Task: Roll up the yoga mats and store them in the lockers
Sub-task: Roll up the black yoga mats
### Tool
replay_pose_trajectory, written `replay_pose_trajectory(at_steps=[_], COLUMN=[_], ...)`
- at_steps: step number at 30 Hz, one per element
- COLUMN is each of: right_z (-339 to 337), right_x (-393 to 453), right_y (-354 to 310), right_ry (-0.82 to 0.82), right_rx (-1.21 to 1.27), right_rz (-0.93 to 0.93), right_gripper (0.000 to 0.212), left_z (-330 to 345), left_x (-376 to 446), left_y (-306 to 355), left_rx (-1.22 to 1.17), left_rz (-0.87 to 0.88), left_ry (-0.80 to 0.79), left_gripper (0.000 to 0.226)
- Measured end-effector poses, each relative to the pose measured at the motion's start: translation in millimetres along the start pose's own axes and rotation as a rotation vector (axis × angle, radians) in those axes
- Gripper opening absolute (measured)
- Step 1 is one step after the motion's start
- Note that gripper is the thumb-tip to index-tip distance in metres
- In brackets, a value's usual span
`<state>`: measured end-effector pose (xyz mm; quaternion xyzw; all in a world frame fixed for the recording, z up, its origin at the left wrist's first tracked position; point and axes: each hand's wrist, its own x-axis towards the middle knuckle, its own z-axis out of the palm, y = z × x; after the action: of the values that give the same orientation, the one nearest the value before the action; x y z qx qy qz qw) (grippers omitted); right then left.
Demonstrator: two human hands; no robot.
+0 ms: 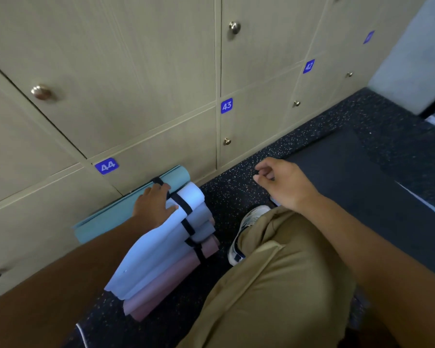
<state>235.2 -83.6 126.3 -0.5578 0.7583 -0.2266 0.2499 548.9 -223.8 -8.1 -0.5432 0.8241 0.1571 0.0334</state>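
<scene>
Several rolled yoga mats lie side by side on the floor against the lockers, each bound with a black strap: a teal mat [176, 175] nearest the doors, a light blue mat [158, 244], a grey mat [203, 223] and a pink mat [161, 290]. My left hand [153, 204] rests on the teal and light blue mats, fingers touching the black strap [158, 181]. My right hand [280, 183] hovers over the floor to the right, fingers loosely curled, holding nothing. Locker 44 [107, 166] stands shut right behind the mats.
Beige locker doors with round metal knobs fill the wall; locker 43 [226, 105] and locker 42 [308, 66] are to the right, all closed. A dark mat [342, 172] lies flat on the speckled black floor [231, 194]. My bent knee [274, 285] and shoe [246, 229] sit beside the rolls.
</scene>
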Motion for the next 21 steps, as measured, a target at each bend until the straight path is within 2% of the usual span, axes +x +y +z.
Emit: replay_pose_trajectory(at_steps=[6,11,15,21], right_z=[-72,-121,-138,-140], right_x=[-18,-46,-65,-83], right_y=[37,70,100,152], right_ry=[0.125,0.206,0.203,0.185], right_rx=[-0.029,-0.055,-0.048,-0.045], right_rz=[0.079,0.167,0.242,0.321], right_gripper=[0.021,0.02,0.023,0.026], left_z=[-46,-87,-100,-87], left_x=[28,47,59,76], left_y=[83,171,229,296], left_rx=[-0.069,-0.068,-0.042,0.041], left_rz=[0.266,0.472,0.604,0.683], left_ry=[0.062,0.152,0.126,0.028], left_gripper=[0.046,0.04,0.038,0.037])
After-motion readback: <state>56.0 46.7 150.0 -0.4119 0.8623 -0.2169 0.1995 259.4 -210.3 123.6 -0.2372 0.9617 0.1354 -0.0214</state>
